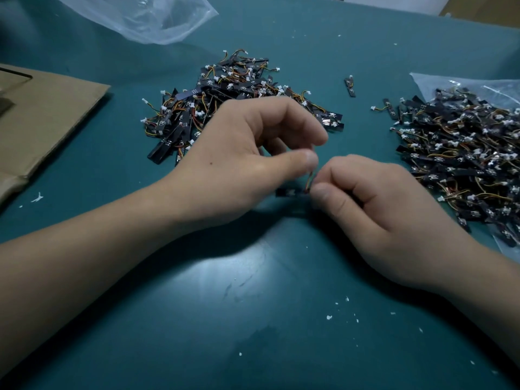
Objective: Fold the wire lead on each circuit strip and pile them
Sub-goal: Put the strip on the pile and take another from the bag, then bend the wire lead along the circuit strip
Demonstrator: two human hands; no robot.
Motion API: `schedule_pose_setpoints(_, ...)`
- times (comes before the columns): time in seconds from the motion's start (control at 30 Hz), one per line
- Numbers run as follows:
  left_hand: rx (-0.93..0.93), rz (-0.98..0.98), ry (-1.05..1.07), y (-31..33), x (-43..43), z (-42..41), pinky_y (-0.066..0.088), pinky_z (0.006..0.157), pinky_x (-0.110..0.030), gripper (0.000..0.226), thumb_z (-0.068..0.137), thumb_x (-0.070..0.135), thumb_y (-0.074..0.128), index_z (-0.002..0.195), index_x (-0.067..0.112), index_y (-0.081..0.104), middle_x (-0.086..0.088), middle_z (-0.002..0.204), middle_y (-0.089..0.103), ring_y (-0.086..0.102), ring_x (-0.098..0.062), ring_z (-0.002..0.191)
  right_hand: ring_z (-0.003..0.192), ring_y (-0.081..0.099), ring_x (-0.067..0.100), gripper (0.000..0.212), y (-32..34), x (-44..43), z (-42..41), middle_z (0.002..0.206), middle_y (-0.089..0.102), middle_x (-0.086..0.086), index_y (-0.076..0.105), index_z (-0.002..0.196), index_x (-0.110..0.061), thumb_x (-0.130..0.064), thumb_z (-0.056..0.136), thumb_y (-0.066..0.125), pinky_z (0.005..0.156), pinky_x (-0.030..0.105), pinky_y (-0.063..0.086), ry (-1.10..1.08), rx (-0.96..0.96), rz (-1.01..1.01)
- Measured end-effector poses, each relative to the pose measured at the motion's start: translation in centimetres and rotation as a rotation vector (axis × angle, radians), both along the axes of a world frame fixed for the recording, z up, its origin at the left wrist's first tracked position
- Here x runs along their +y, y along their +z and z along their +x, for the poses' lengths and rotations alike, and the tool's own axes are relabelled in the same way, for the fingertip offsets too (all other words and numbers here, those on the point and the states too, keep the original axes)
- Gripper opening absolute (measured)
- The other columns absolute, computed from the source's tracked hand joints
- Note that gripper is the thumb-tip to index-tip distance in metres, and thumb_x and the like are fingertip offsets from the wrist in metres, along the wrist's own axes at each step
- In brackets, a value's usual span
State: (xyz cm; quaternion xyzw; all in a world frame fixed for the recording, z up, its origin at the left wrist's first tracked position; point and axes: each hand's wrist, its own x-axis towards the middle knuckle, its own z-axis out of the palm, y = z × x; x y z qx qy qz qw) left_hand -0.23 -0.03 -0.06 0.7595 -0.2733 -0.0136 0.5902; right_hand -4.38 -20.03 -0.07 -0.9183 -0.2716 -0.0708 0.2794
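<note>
A small black circuit strip (288, 191) hangs just above the green mat between my hands. Its short red and orange wire lead (309, 181) rises from the strip's right end. My left hand (239, 161) pinches the top of the lead between thumb and fingers. My right hand (374, 204) pinches the strip's right end, at the foot of the lead, with thumb and curled fingers. One heap of circuit strips (225, 99) with wires lies behind my left hand. A second, larger heap (464, 159) lies at the right on a clear plastic bag.
A flattened cardboard sheet (42, 116) lies at the left edge. A crumpled clear plastic bag (146, 15) sits at the back. Two loose strips (349, 86) lie between the heaps. White crumbs (328, 317) dot the green mat (253, 305).
</note>
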Motion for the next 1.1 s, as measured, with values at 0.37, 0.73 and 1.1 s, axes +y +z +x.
schedule_pose_setpoints(0.37, 0.136, -0.138, 0.157, 0.0, -0.1, 0.4, 0.042, 0.053, -0.025, 0.022, 0.093, 0.033, 0.056, 0.086, 0.015, 0.068, 0.002, 0.073, 0.067, 0.053, -0.016, 0.060, 0.066, 0.052, 0.001, 0.024, -0.2, -0.2, -0.3, 0.067, 0.054, -0.014, 0.060, 0.082, -0.023, -0.029, 0.104, 0.051, 0.062, 0.010, 0.035, -0.123, -0.058, 0.216)
schedule_pose_setpoints(0.73, 0.019, 0.102, -0.042, 0.6, 0.0, -0.5, 0.040, 0.055, -0.033, 0.029, 0.094, 0.023, 0.055, 0.073, 0.013, 0.072, -0.002, 0.060, 0.062, 0.054, -0.033, 0.060, 0.066, 0.053, 0.015, 0.024, -0.1, -0.3, -0.2, 0.072, 0.060, -0.002, 0.066, 0.092, -0.022, -0.034, 0.104, 0.050, 0.063, 0.031, 0.043, -0.071, 0.076, 0.277)
schedule_pose_setpoints(1.1, 0.034, 0.197, -0.081, 0.8, -0.2, -1.0, 0.037, 0.052, -0.025, 0.028, 0.092, 0.021, 0.055, 0.070, 0.016, 0.072, -0.004, 0.058, 0.061, 0.050, -0.011, 0.052, 0.062, 0.057, 0.021, 0.032, -0.1, -0.4, -0.2, 0.066, 0.062, 0.003, 0.065, 0.075, -0.026, -0.037, 0.100, 0.048, 0.061, 0.042, 0.045, -0.079, 0.124, 0.324)
